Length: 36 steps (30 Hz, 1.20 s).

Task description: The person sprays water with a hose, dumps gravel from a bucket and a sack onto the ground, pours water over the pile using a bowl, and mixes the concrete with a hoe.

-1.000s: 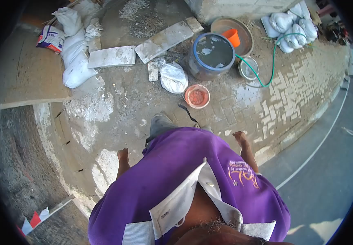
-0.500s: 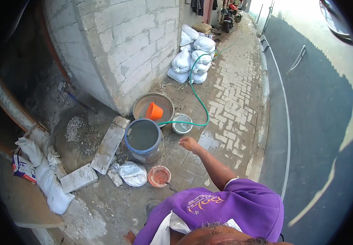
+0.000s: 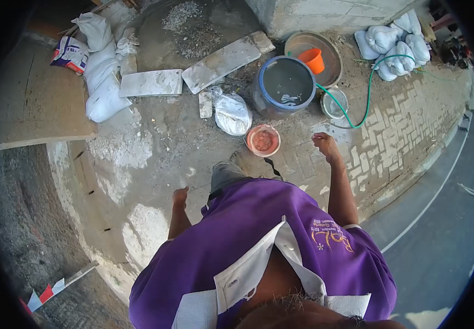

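Note:
My right hand point(image 3: 325, 146) hangs over the paving with its fingers curled in, and nothing shows in it. Closest to it are a small white bucket of water point(image 3: 335, 112) and a small bucket with reddish residue point(image 3: 263, 141). My left hand point(image 3: 180, 197) is held low beside my left leg, loosely closed, with nothing visible in its fingers; it touches none of the objects. Beyond the reddish bucket stands a large blue-rimmed drum point(image 3: 257, 93) of dark water. An orange bucket point(image 3: 312, 60) lies tilted in a wide round basin point(image 3: 331, 48).
A green hose point(image 3: 369, 90) curves from the drum toward stacked white sacks point(image 3: 384, 39). Pale blocks point(image 3: 152, 83) and a white sack point(image 3: 233, 114) lie left of the drum. More filled sacks point(image 3: 104, 98) lean by a board point(image 3: 39, 104). A wall corner point(image 3: 302, 19) rises behind.
My view has tilted down and turned left, so the buckets and drum appear higher and farther right. My left arm has come fully into view. Both hands stay away from the containers.

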Each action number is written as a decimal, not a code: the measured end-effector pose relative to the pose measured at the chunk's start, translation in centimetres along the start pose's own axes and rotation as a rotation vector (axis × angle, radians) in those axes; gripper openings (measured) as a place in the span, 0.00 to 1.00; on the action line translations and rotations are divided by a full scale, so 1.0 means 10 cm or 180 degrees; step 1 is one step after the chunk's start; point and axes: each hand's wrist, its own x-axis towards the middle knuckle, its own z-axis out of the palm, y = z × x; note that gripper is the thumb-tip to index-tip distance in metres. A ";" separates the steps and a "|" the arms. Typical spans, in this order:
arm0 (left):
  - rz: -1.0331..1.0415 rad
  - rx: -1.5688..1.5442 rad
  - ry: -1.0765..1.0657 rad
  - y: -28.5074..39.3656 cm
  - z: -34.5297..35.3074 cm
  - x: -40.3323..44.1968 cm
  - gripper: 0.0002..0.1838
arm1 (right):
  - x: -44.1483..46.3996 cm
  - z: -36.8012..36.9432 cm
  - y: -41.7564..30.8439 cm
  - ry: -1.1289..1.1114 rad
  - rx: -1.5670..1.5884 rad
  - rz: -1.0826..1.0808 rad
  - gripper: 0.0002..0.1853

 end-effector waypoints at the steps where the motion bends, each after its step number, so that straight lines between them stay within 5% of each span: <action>1: -0.0094 -0.0088 -0.0250 0.09 -0.05 0.01 0.34 | 0.07 0.05 0.05 -0.0050 -0.0068 0.0164 0.17; 6: 0.0057 0.0163 -0.0631 0.43 -0.30 -0.19 0.23 | 0.74 0.60 0.40 0.0008 -0.1511 -0.0332 0.22; 10: 0.0020 0.0424 -0.0510 -0.02 -0.33 0.10 0.23 | 1.63 1.24 0.66 -0.0116 -0.1978 -0.0477 0.24; 13: -0.0632 -0.0645 -0.0435 -0.32 -0.33 -0.16 0.22 | 2.39 1.83 0.92 -0.0526 -0.2187 0.0082 0.23; 18: -0.2110 -0.0140 -0.0402 -1.07 0.04 -0.62 0.23 | 3.73 2.65 1.46 -0.1022 -0.2807 0.0541 0.31; 21: -0.2665 0.0203 -0.0698 -1.25 0.34 -0.97 0.24 | 4.37 3.10 2.04 -0.0710 -0.3207 -0.0322 0.39; 29: -0.3320 -0.0381 -0.0829 -0.80 0.73 -1.05 0.27 | 4.87 3.61 2.15 -0.2216 -0.3464 -0.0055 0.36; 31: -0.3256 -0.0411 -0.0830 -0.65 0.72 -1.02 0.25 | 4.57 3.49 1.54 -0.2999 -0.4257 0.0143 0.31; 33: -0.3061 -0.0684 -0.0777 -0.56 0.69 -1.04 0.23 | 4.48 3.76 2.39 -0.3295 -0.4063 0.0151 0.29; 35: -0.2967 -0.0648 -0.0966 -0.59 0.66 -0.99 0.26 | 3.92 3.85 2.87 -0.1746 -0.3594 -0.0842 0.28; 36: -0.2917 -0.0637 -0.0999 -0.60 0.64 -0.98 0.26 | 3.68 3.66 2.45 -0.1904 -0.3336 -0.0642 0.27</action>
